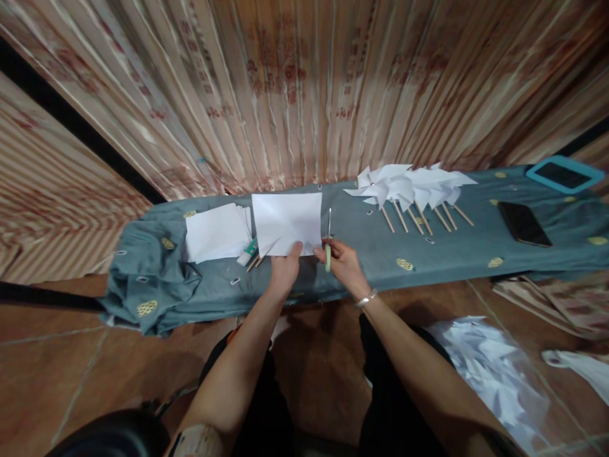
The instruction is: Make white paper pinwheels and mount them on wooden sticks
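Observation:
My left hand [285,266] pinches the near edge of a white paper sheet [288,222] that lies on the blue-grey cloth [375,247] of a low bench. My right hand [343,260] is closed round the green handles of a pair of scissors [328,238], whose blades point away along the sheet's right edge. A stack of white paper [216,231] lies just left of the sheet. Thin wooden sticks [257,260] and a small green-white object [248,252] lie between them.
Several white paper pinwheels on wooden sticks [409,190] lie at the right of the bench. Further right are a black phone [523,223] and a blue-framed tablet [564,173]. A curtain hangs behind. Paper scraps in plastic [495,374] lie on the brown tiled floor.

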### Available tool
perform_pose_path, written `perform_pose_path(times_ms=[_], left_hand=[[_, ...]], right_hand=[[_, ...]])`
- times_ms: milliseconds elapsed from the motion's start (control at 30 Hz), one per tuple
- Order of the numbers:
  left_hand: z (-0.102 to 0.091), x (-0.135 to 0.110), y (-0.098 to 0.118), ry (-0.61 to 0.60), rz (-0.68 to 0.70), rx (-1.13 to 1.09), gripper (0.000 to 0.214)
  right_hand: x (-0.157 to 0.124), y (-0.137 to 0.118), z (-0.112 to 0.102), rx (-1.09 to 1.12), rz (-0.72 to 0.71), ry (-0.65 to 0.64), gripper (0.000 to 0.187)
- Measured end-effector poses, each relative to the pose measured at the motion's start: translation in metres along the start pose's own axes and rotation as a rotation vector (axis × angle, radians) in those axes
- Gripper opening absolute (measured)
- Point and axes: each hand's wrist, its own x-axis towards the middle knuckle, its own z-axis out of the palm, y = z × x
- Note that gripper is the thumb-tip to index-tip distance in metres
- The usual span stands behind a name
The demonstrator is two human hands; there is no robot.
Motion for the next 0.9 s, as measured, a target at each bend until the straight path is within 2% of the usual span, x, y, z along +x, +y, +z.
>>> perform_pose_path(times_ms=[133, 333, 433, 600, 900], left_hand=[[-0.010, 0.010, 0.006, 0.194, 0.105, 0.059, 0.050], [-0.017, 0.015, 0.020, 0.211, 0.151, 0.105, 0.051], [-0.016, 0.016, 0.023, 0.230, 0.146, 0.117, 0.049], [-0.010, 0.017, 0.022, 0.233, 0.153, 0.093, 0.047], [-0.003, 0.016, 0.013, 0.157, 0.138, 0.080, 0.051]], right_hand=[[-0.013, -0.011, -0.009, -0.001, 0.092, -0.164, 0.052], [-0.034, -0.023, -0.028, -0.060, 0.238, -0.502, 0.052], [-0.040, -0.022, -0.033, -0.084, 0.279, -0.618, 0.049], [-0.041, -0.016, -0.037, -0.094, 0.280, -0.627, 0.046], [-0.035, -0.016, -0.035, -0.135, 0.284, -0.583, 0.046]])
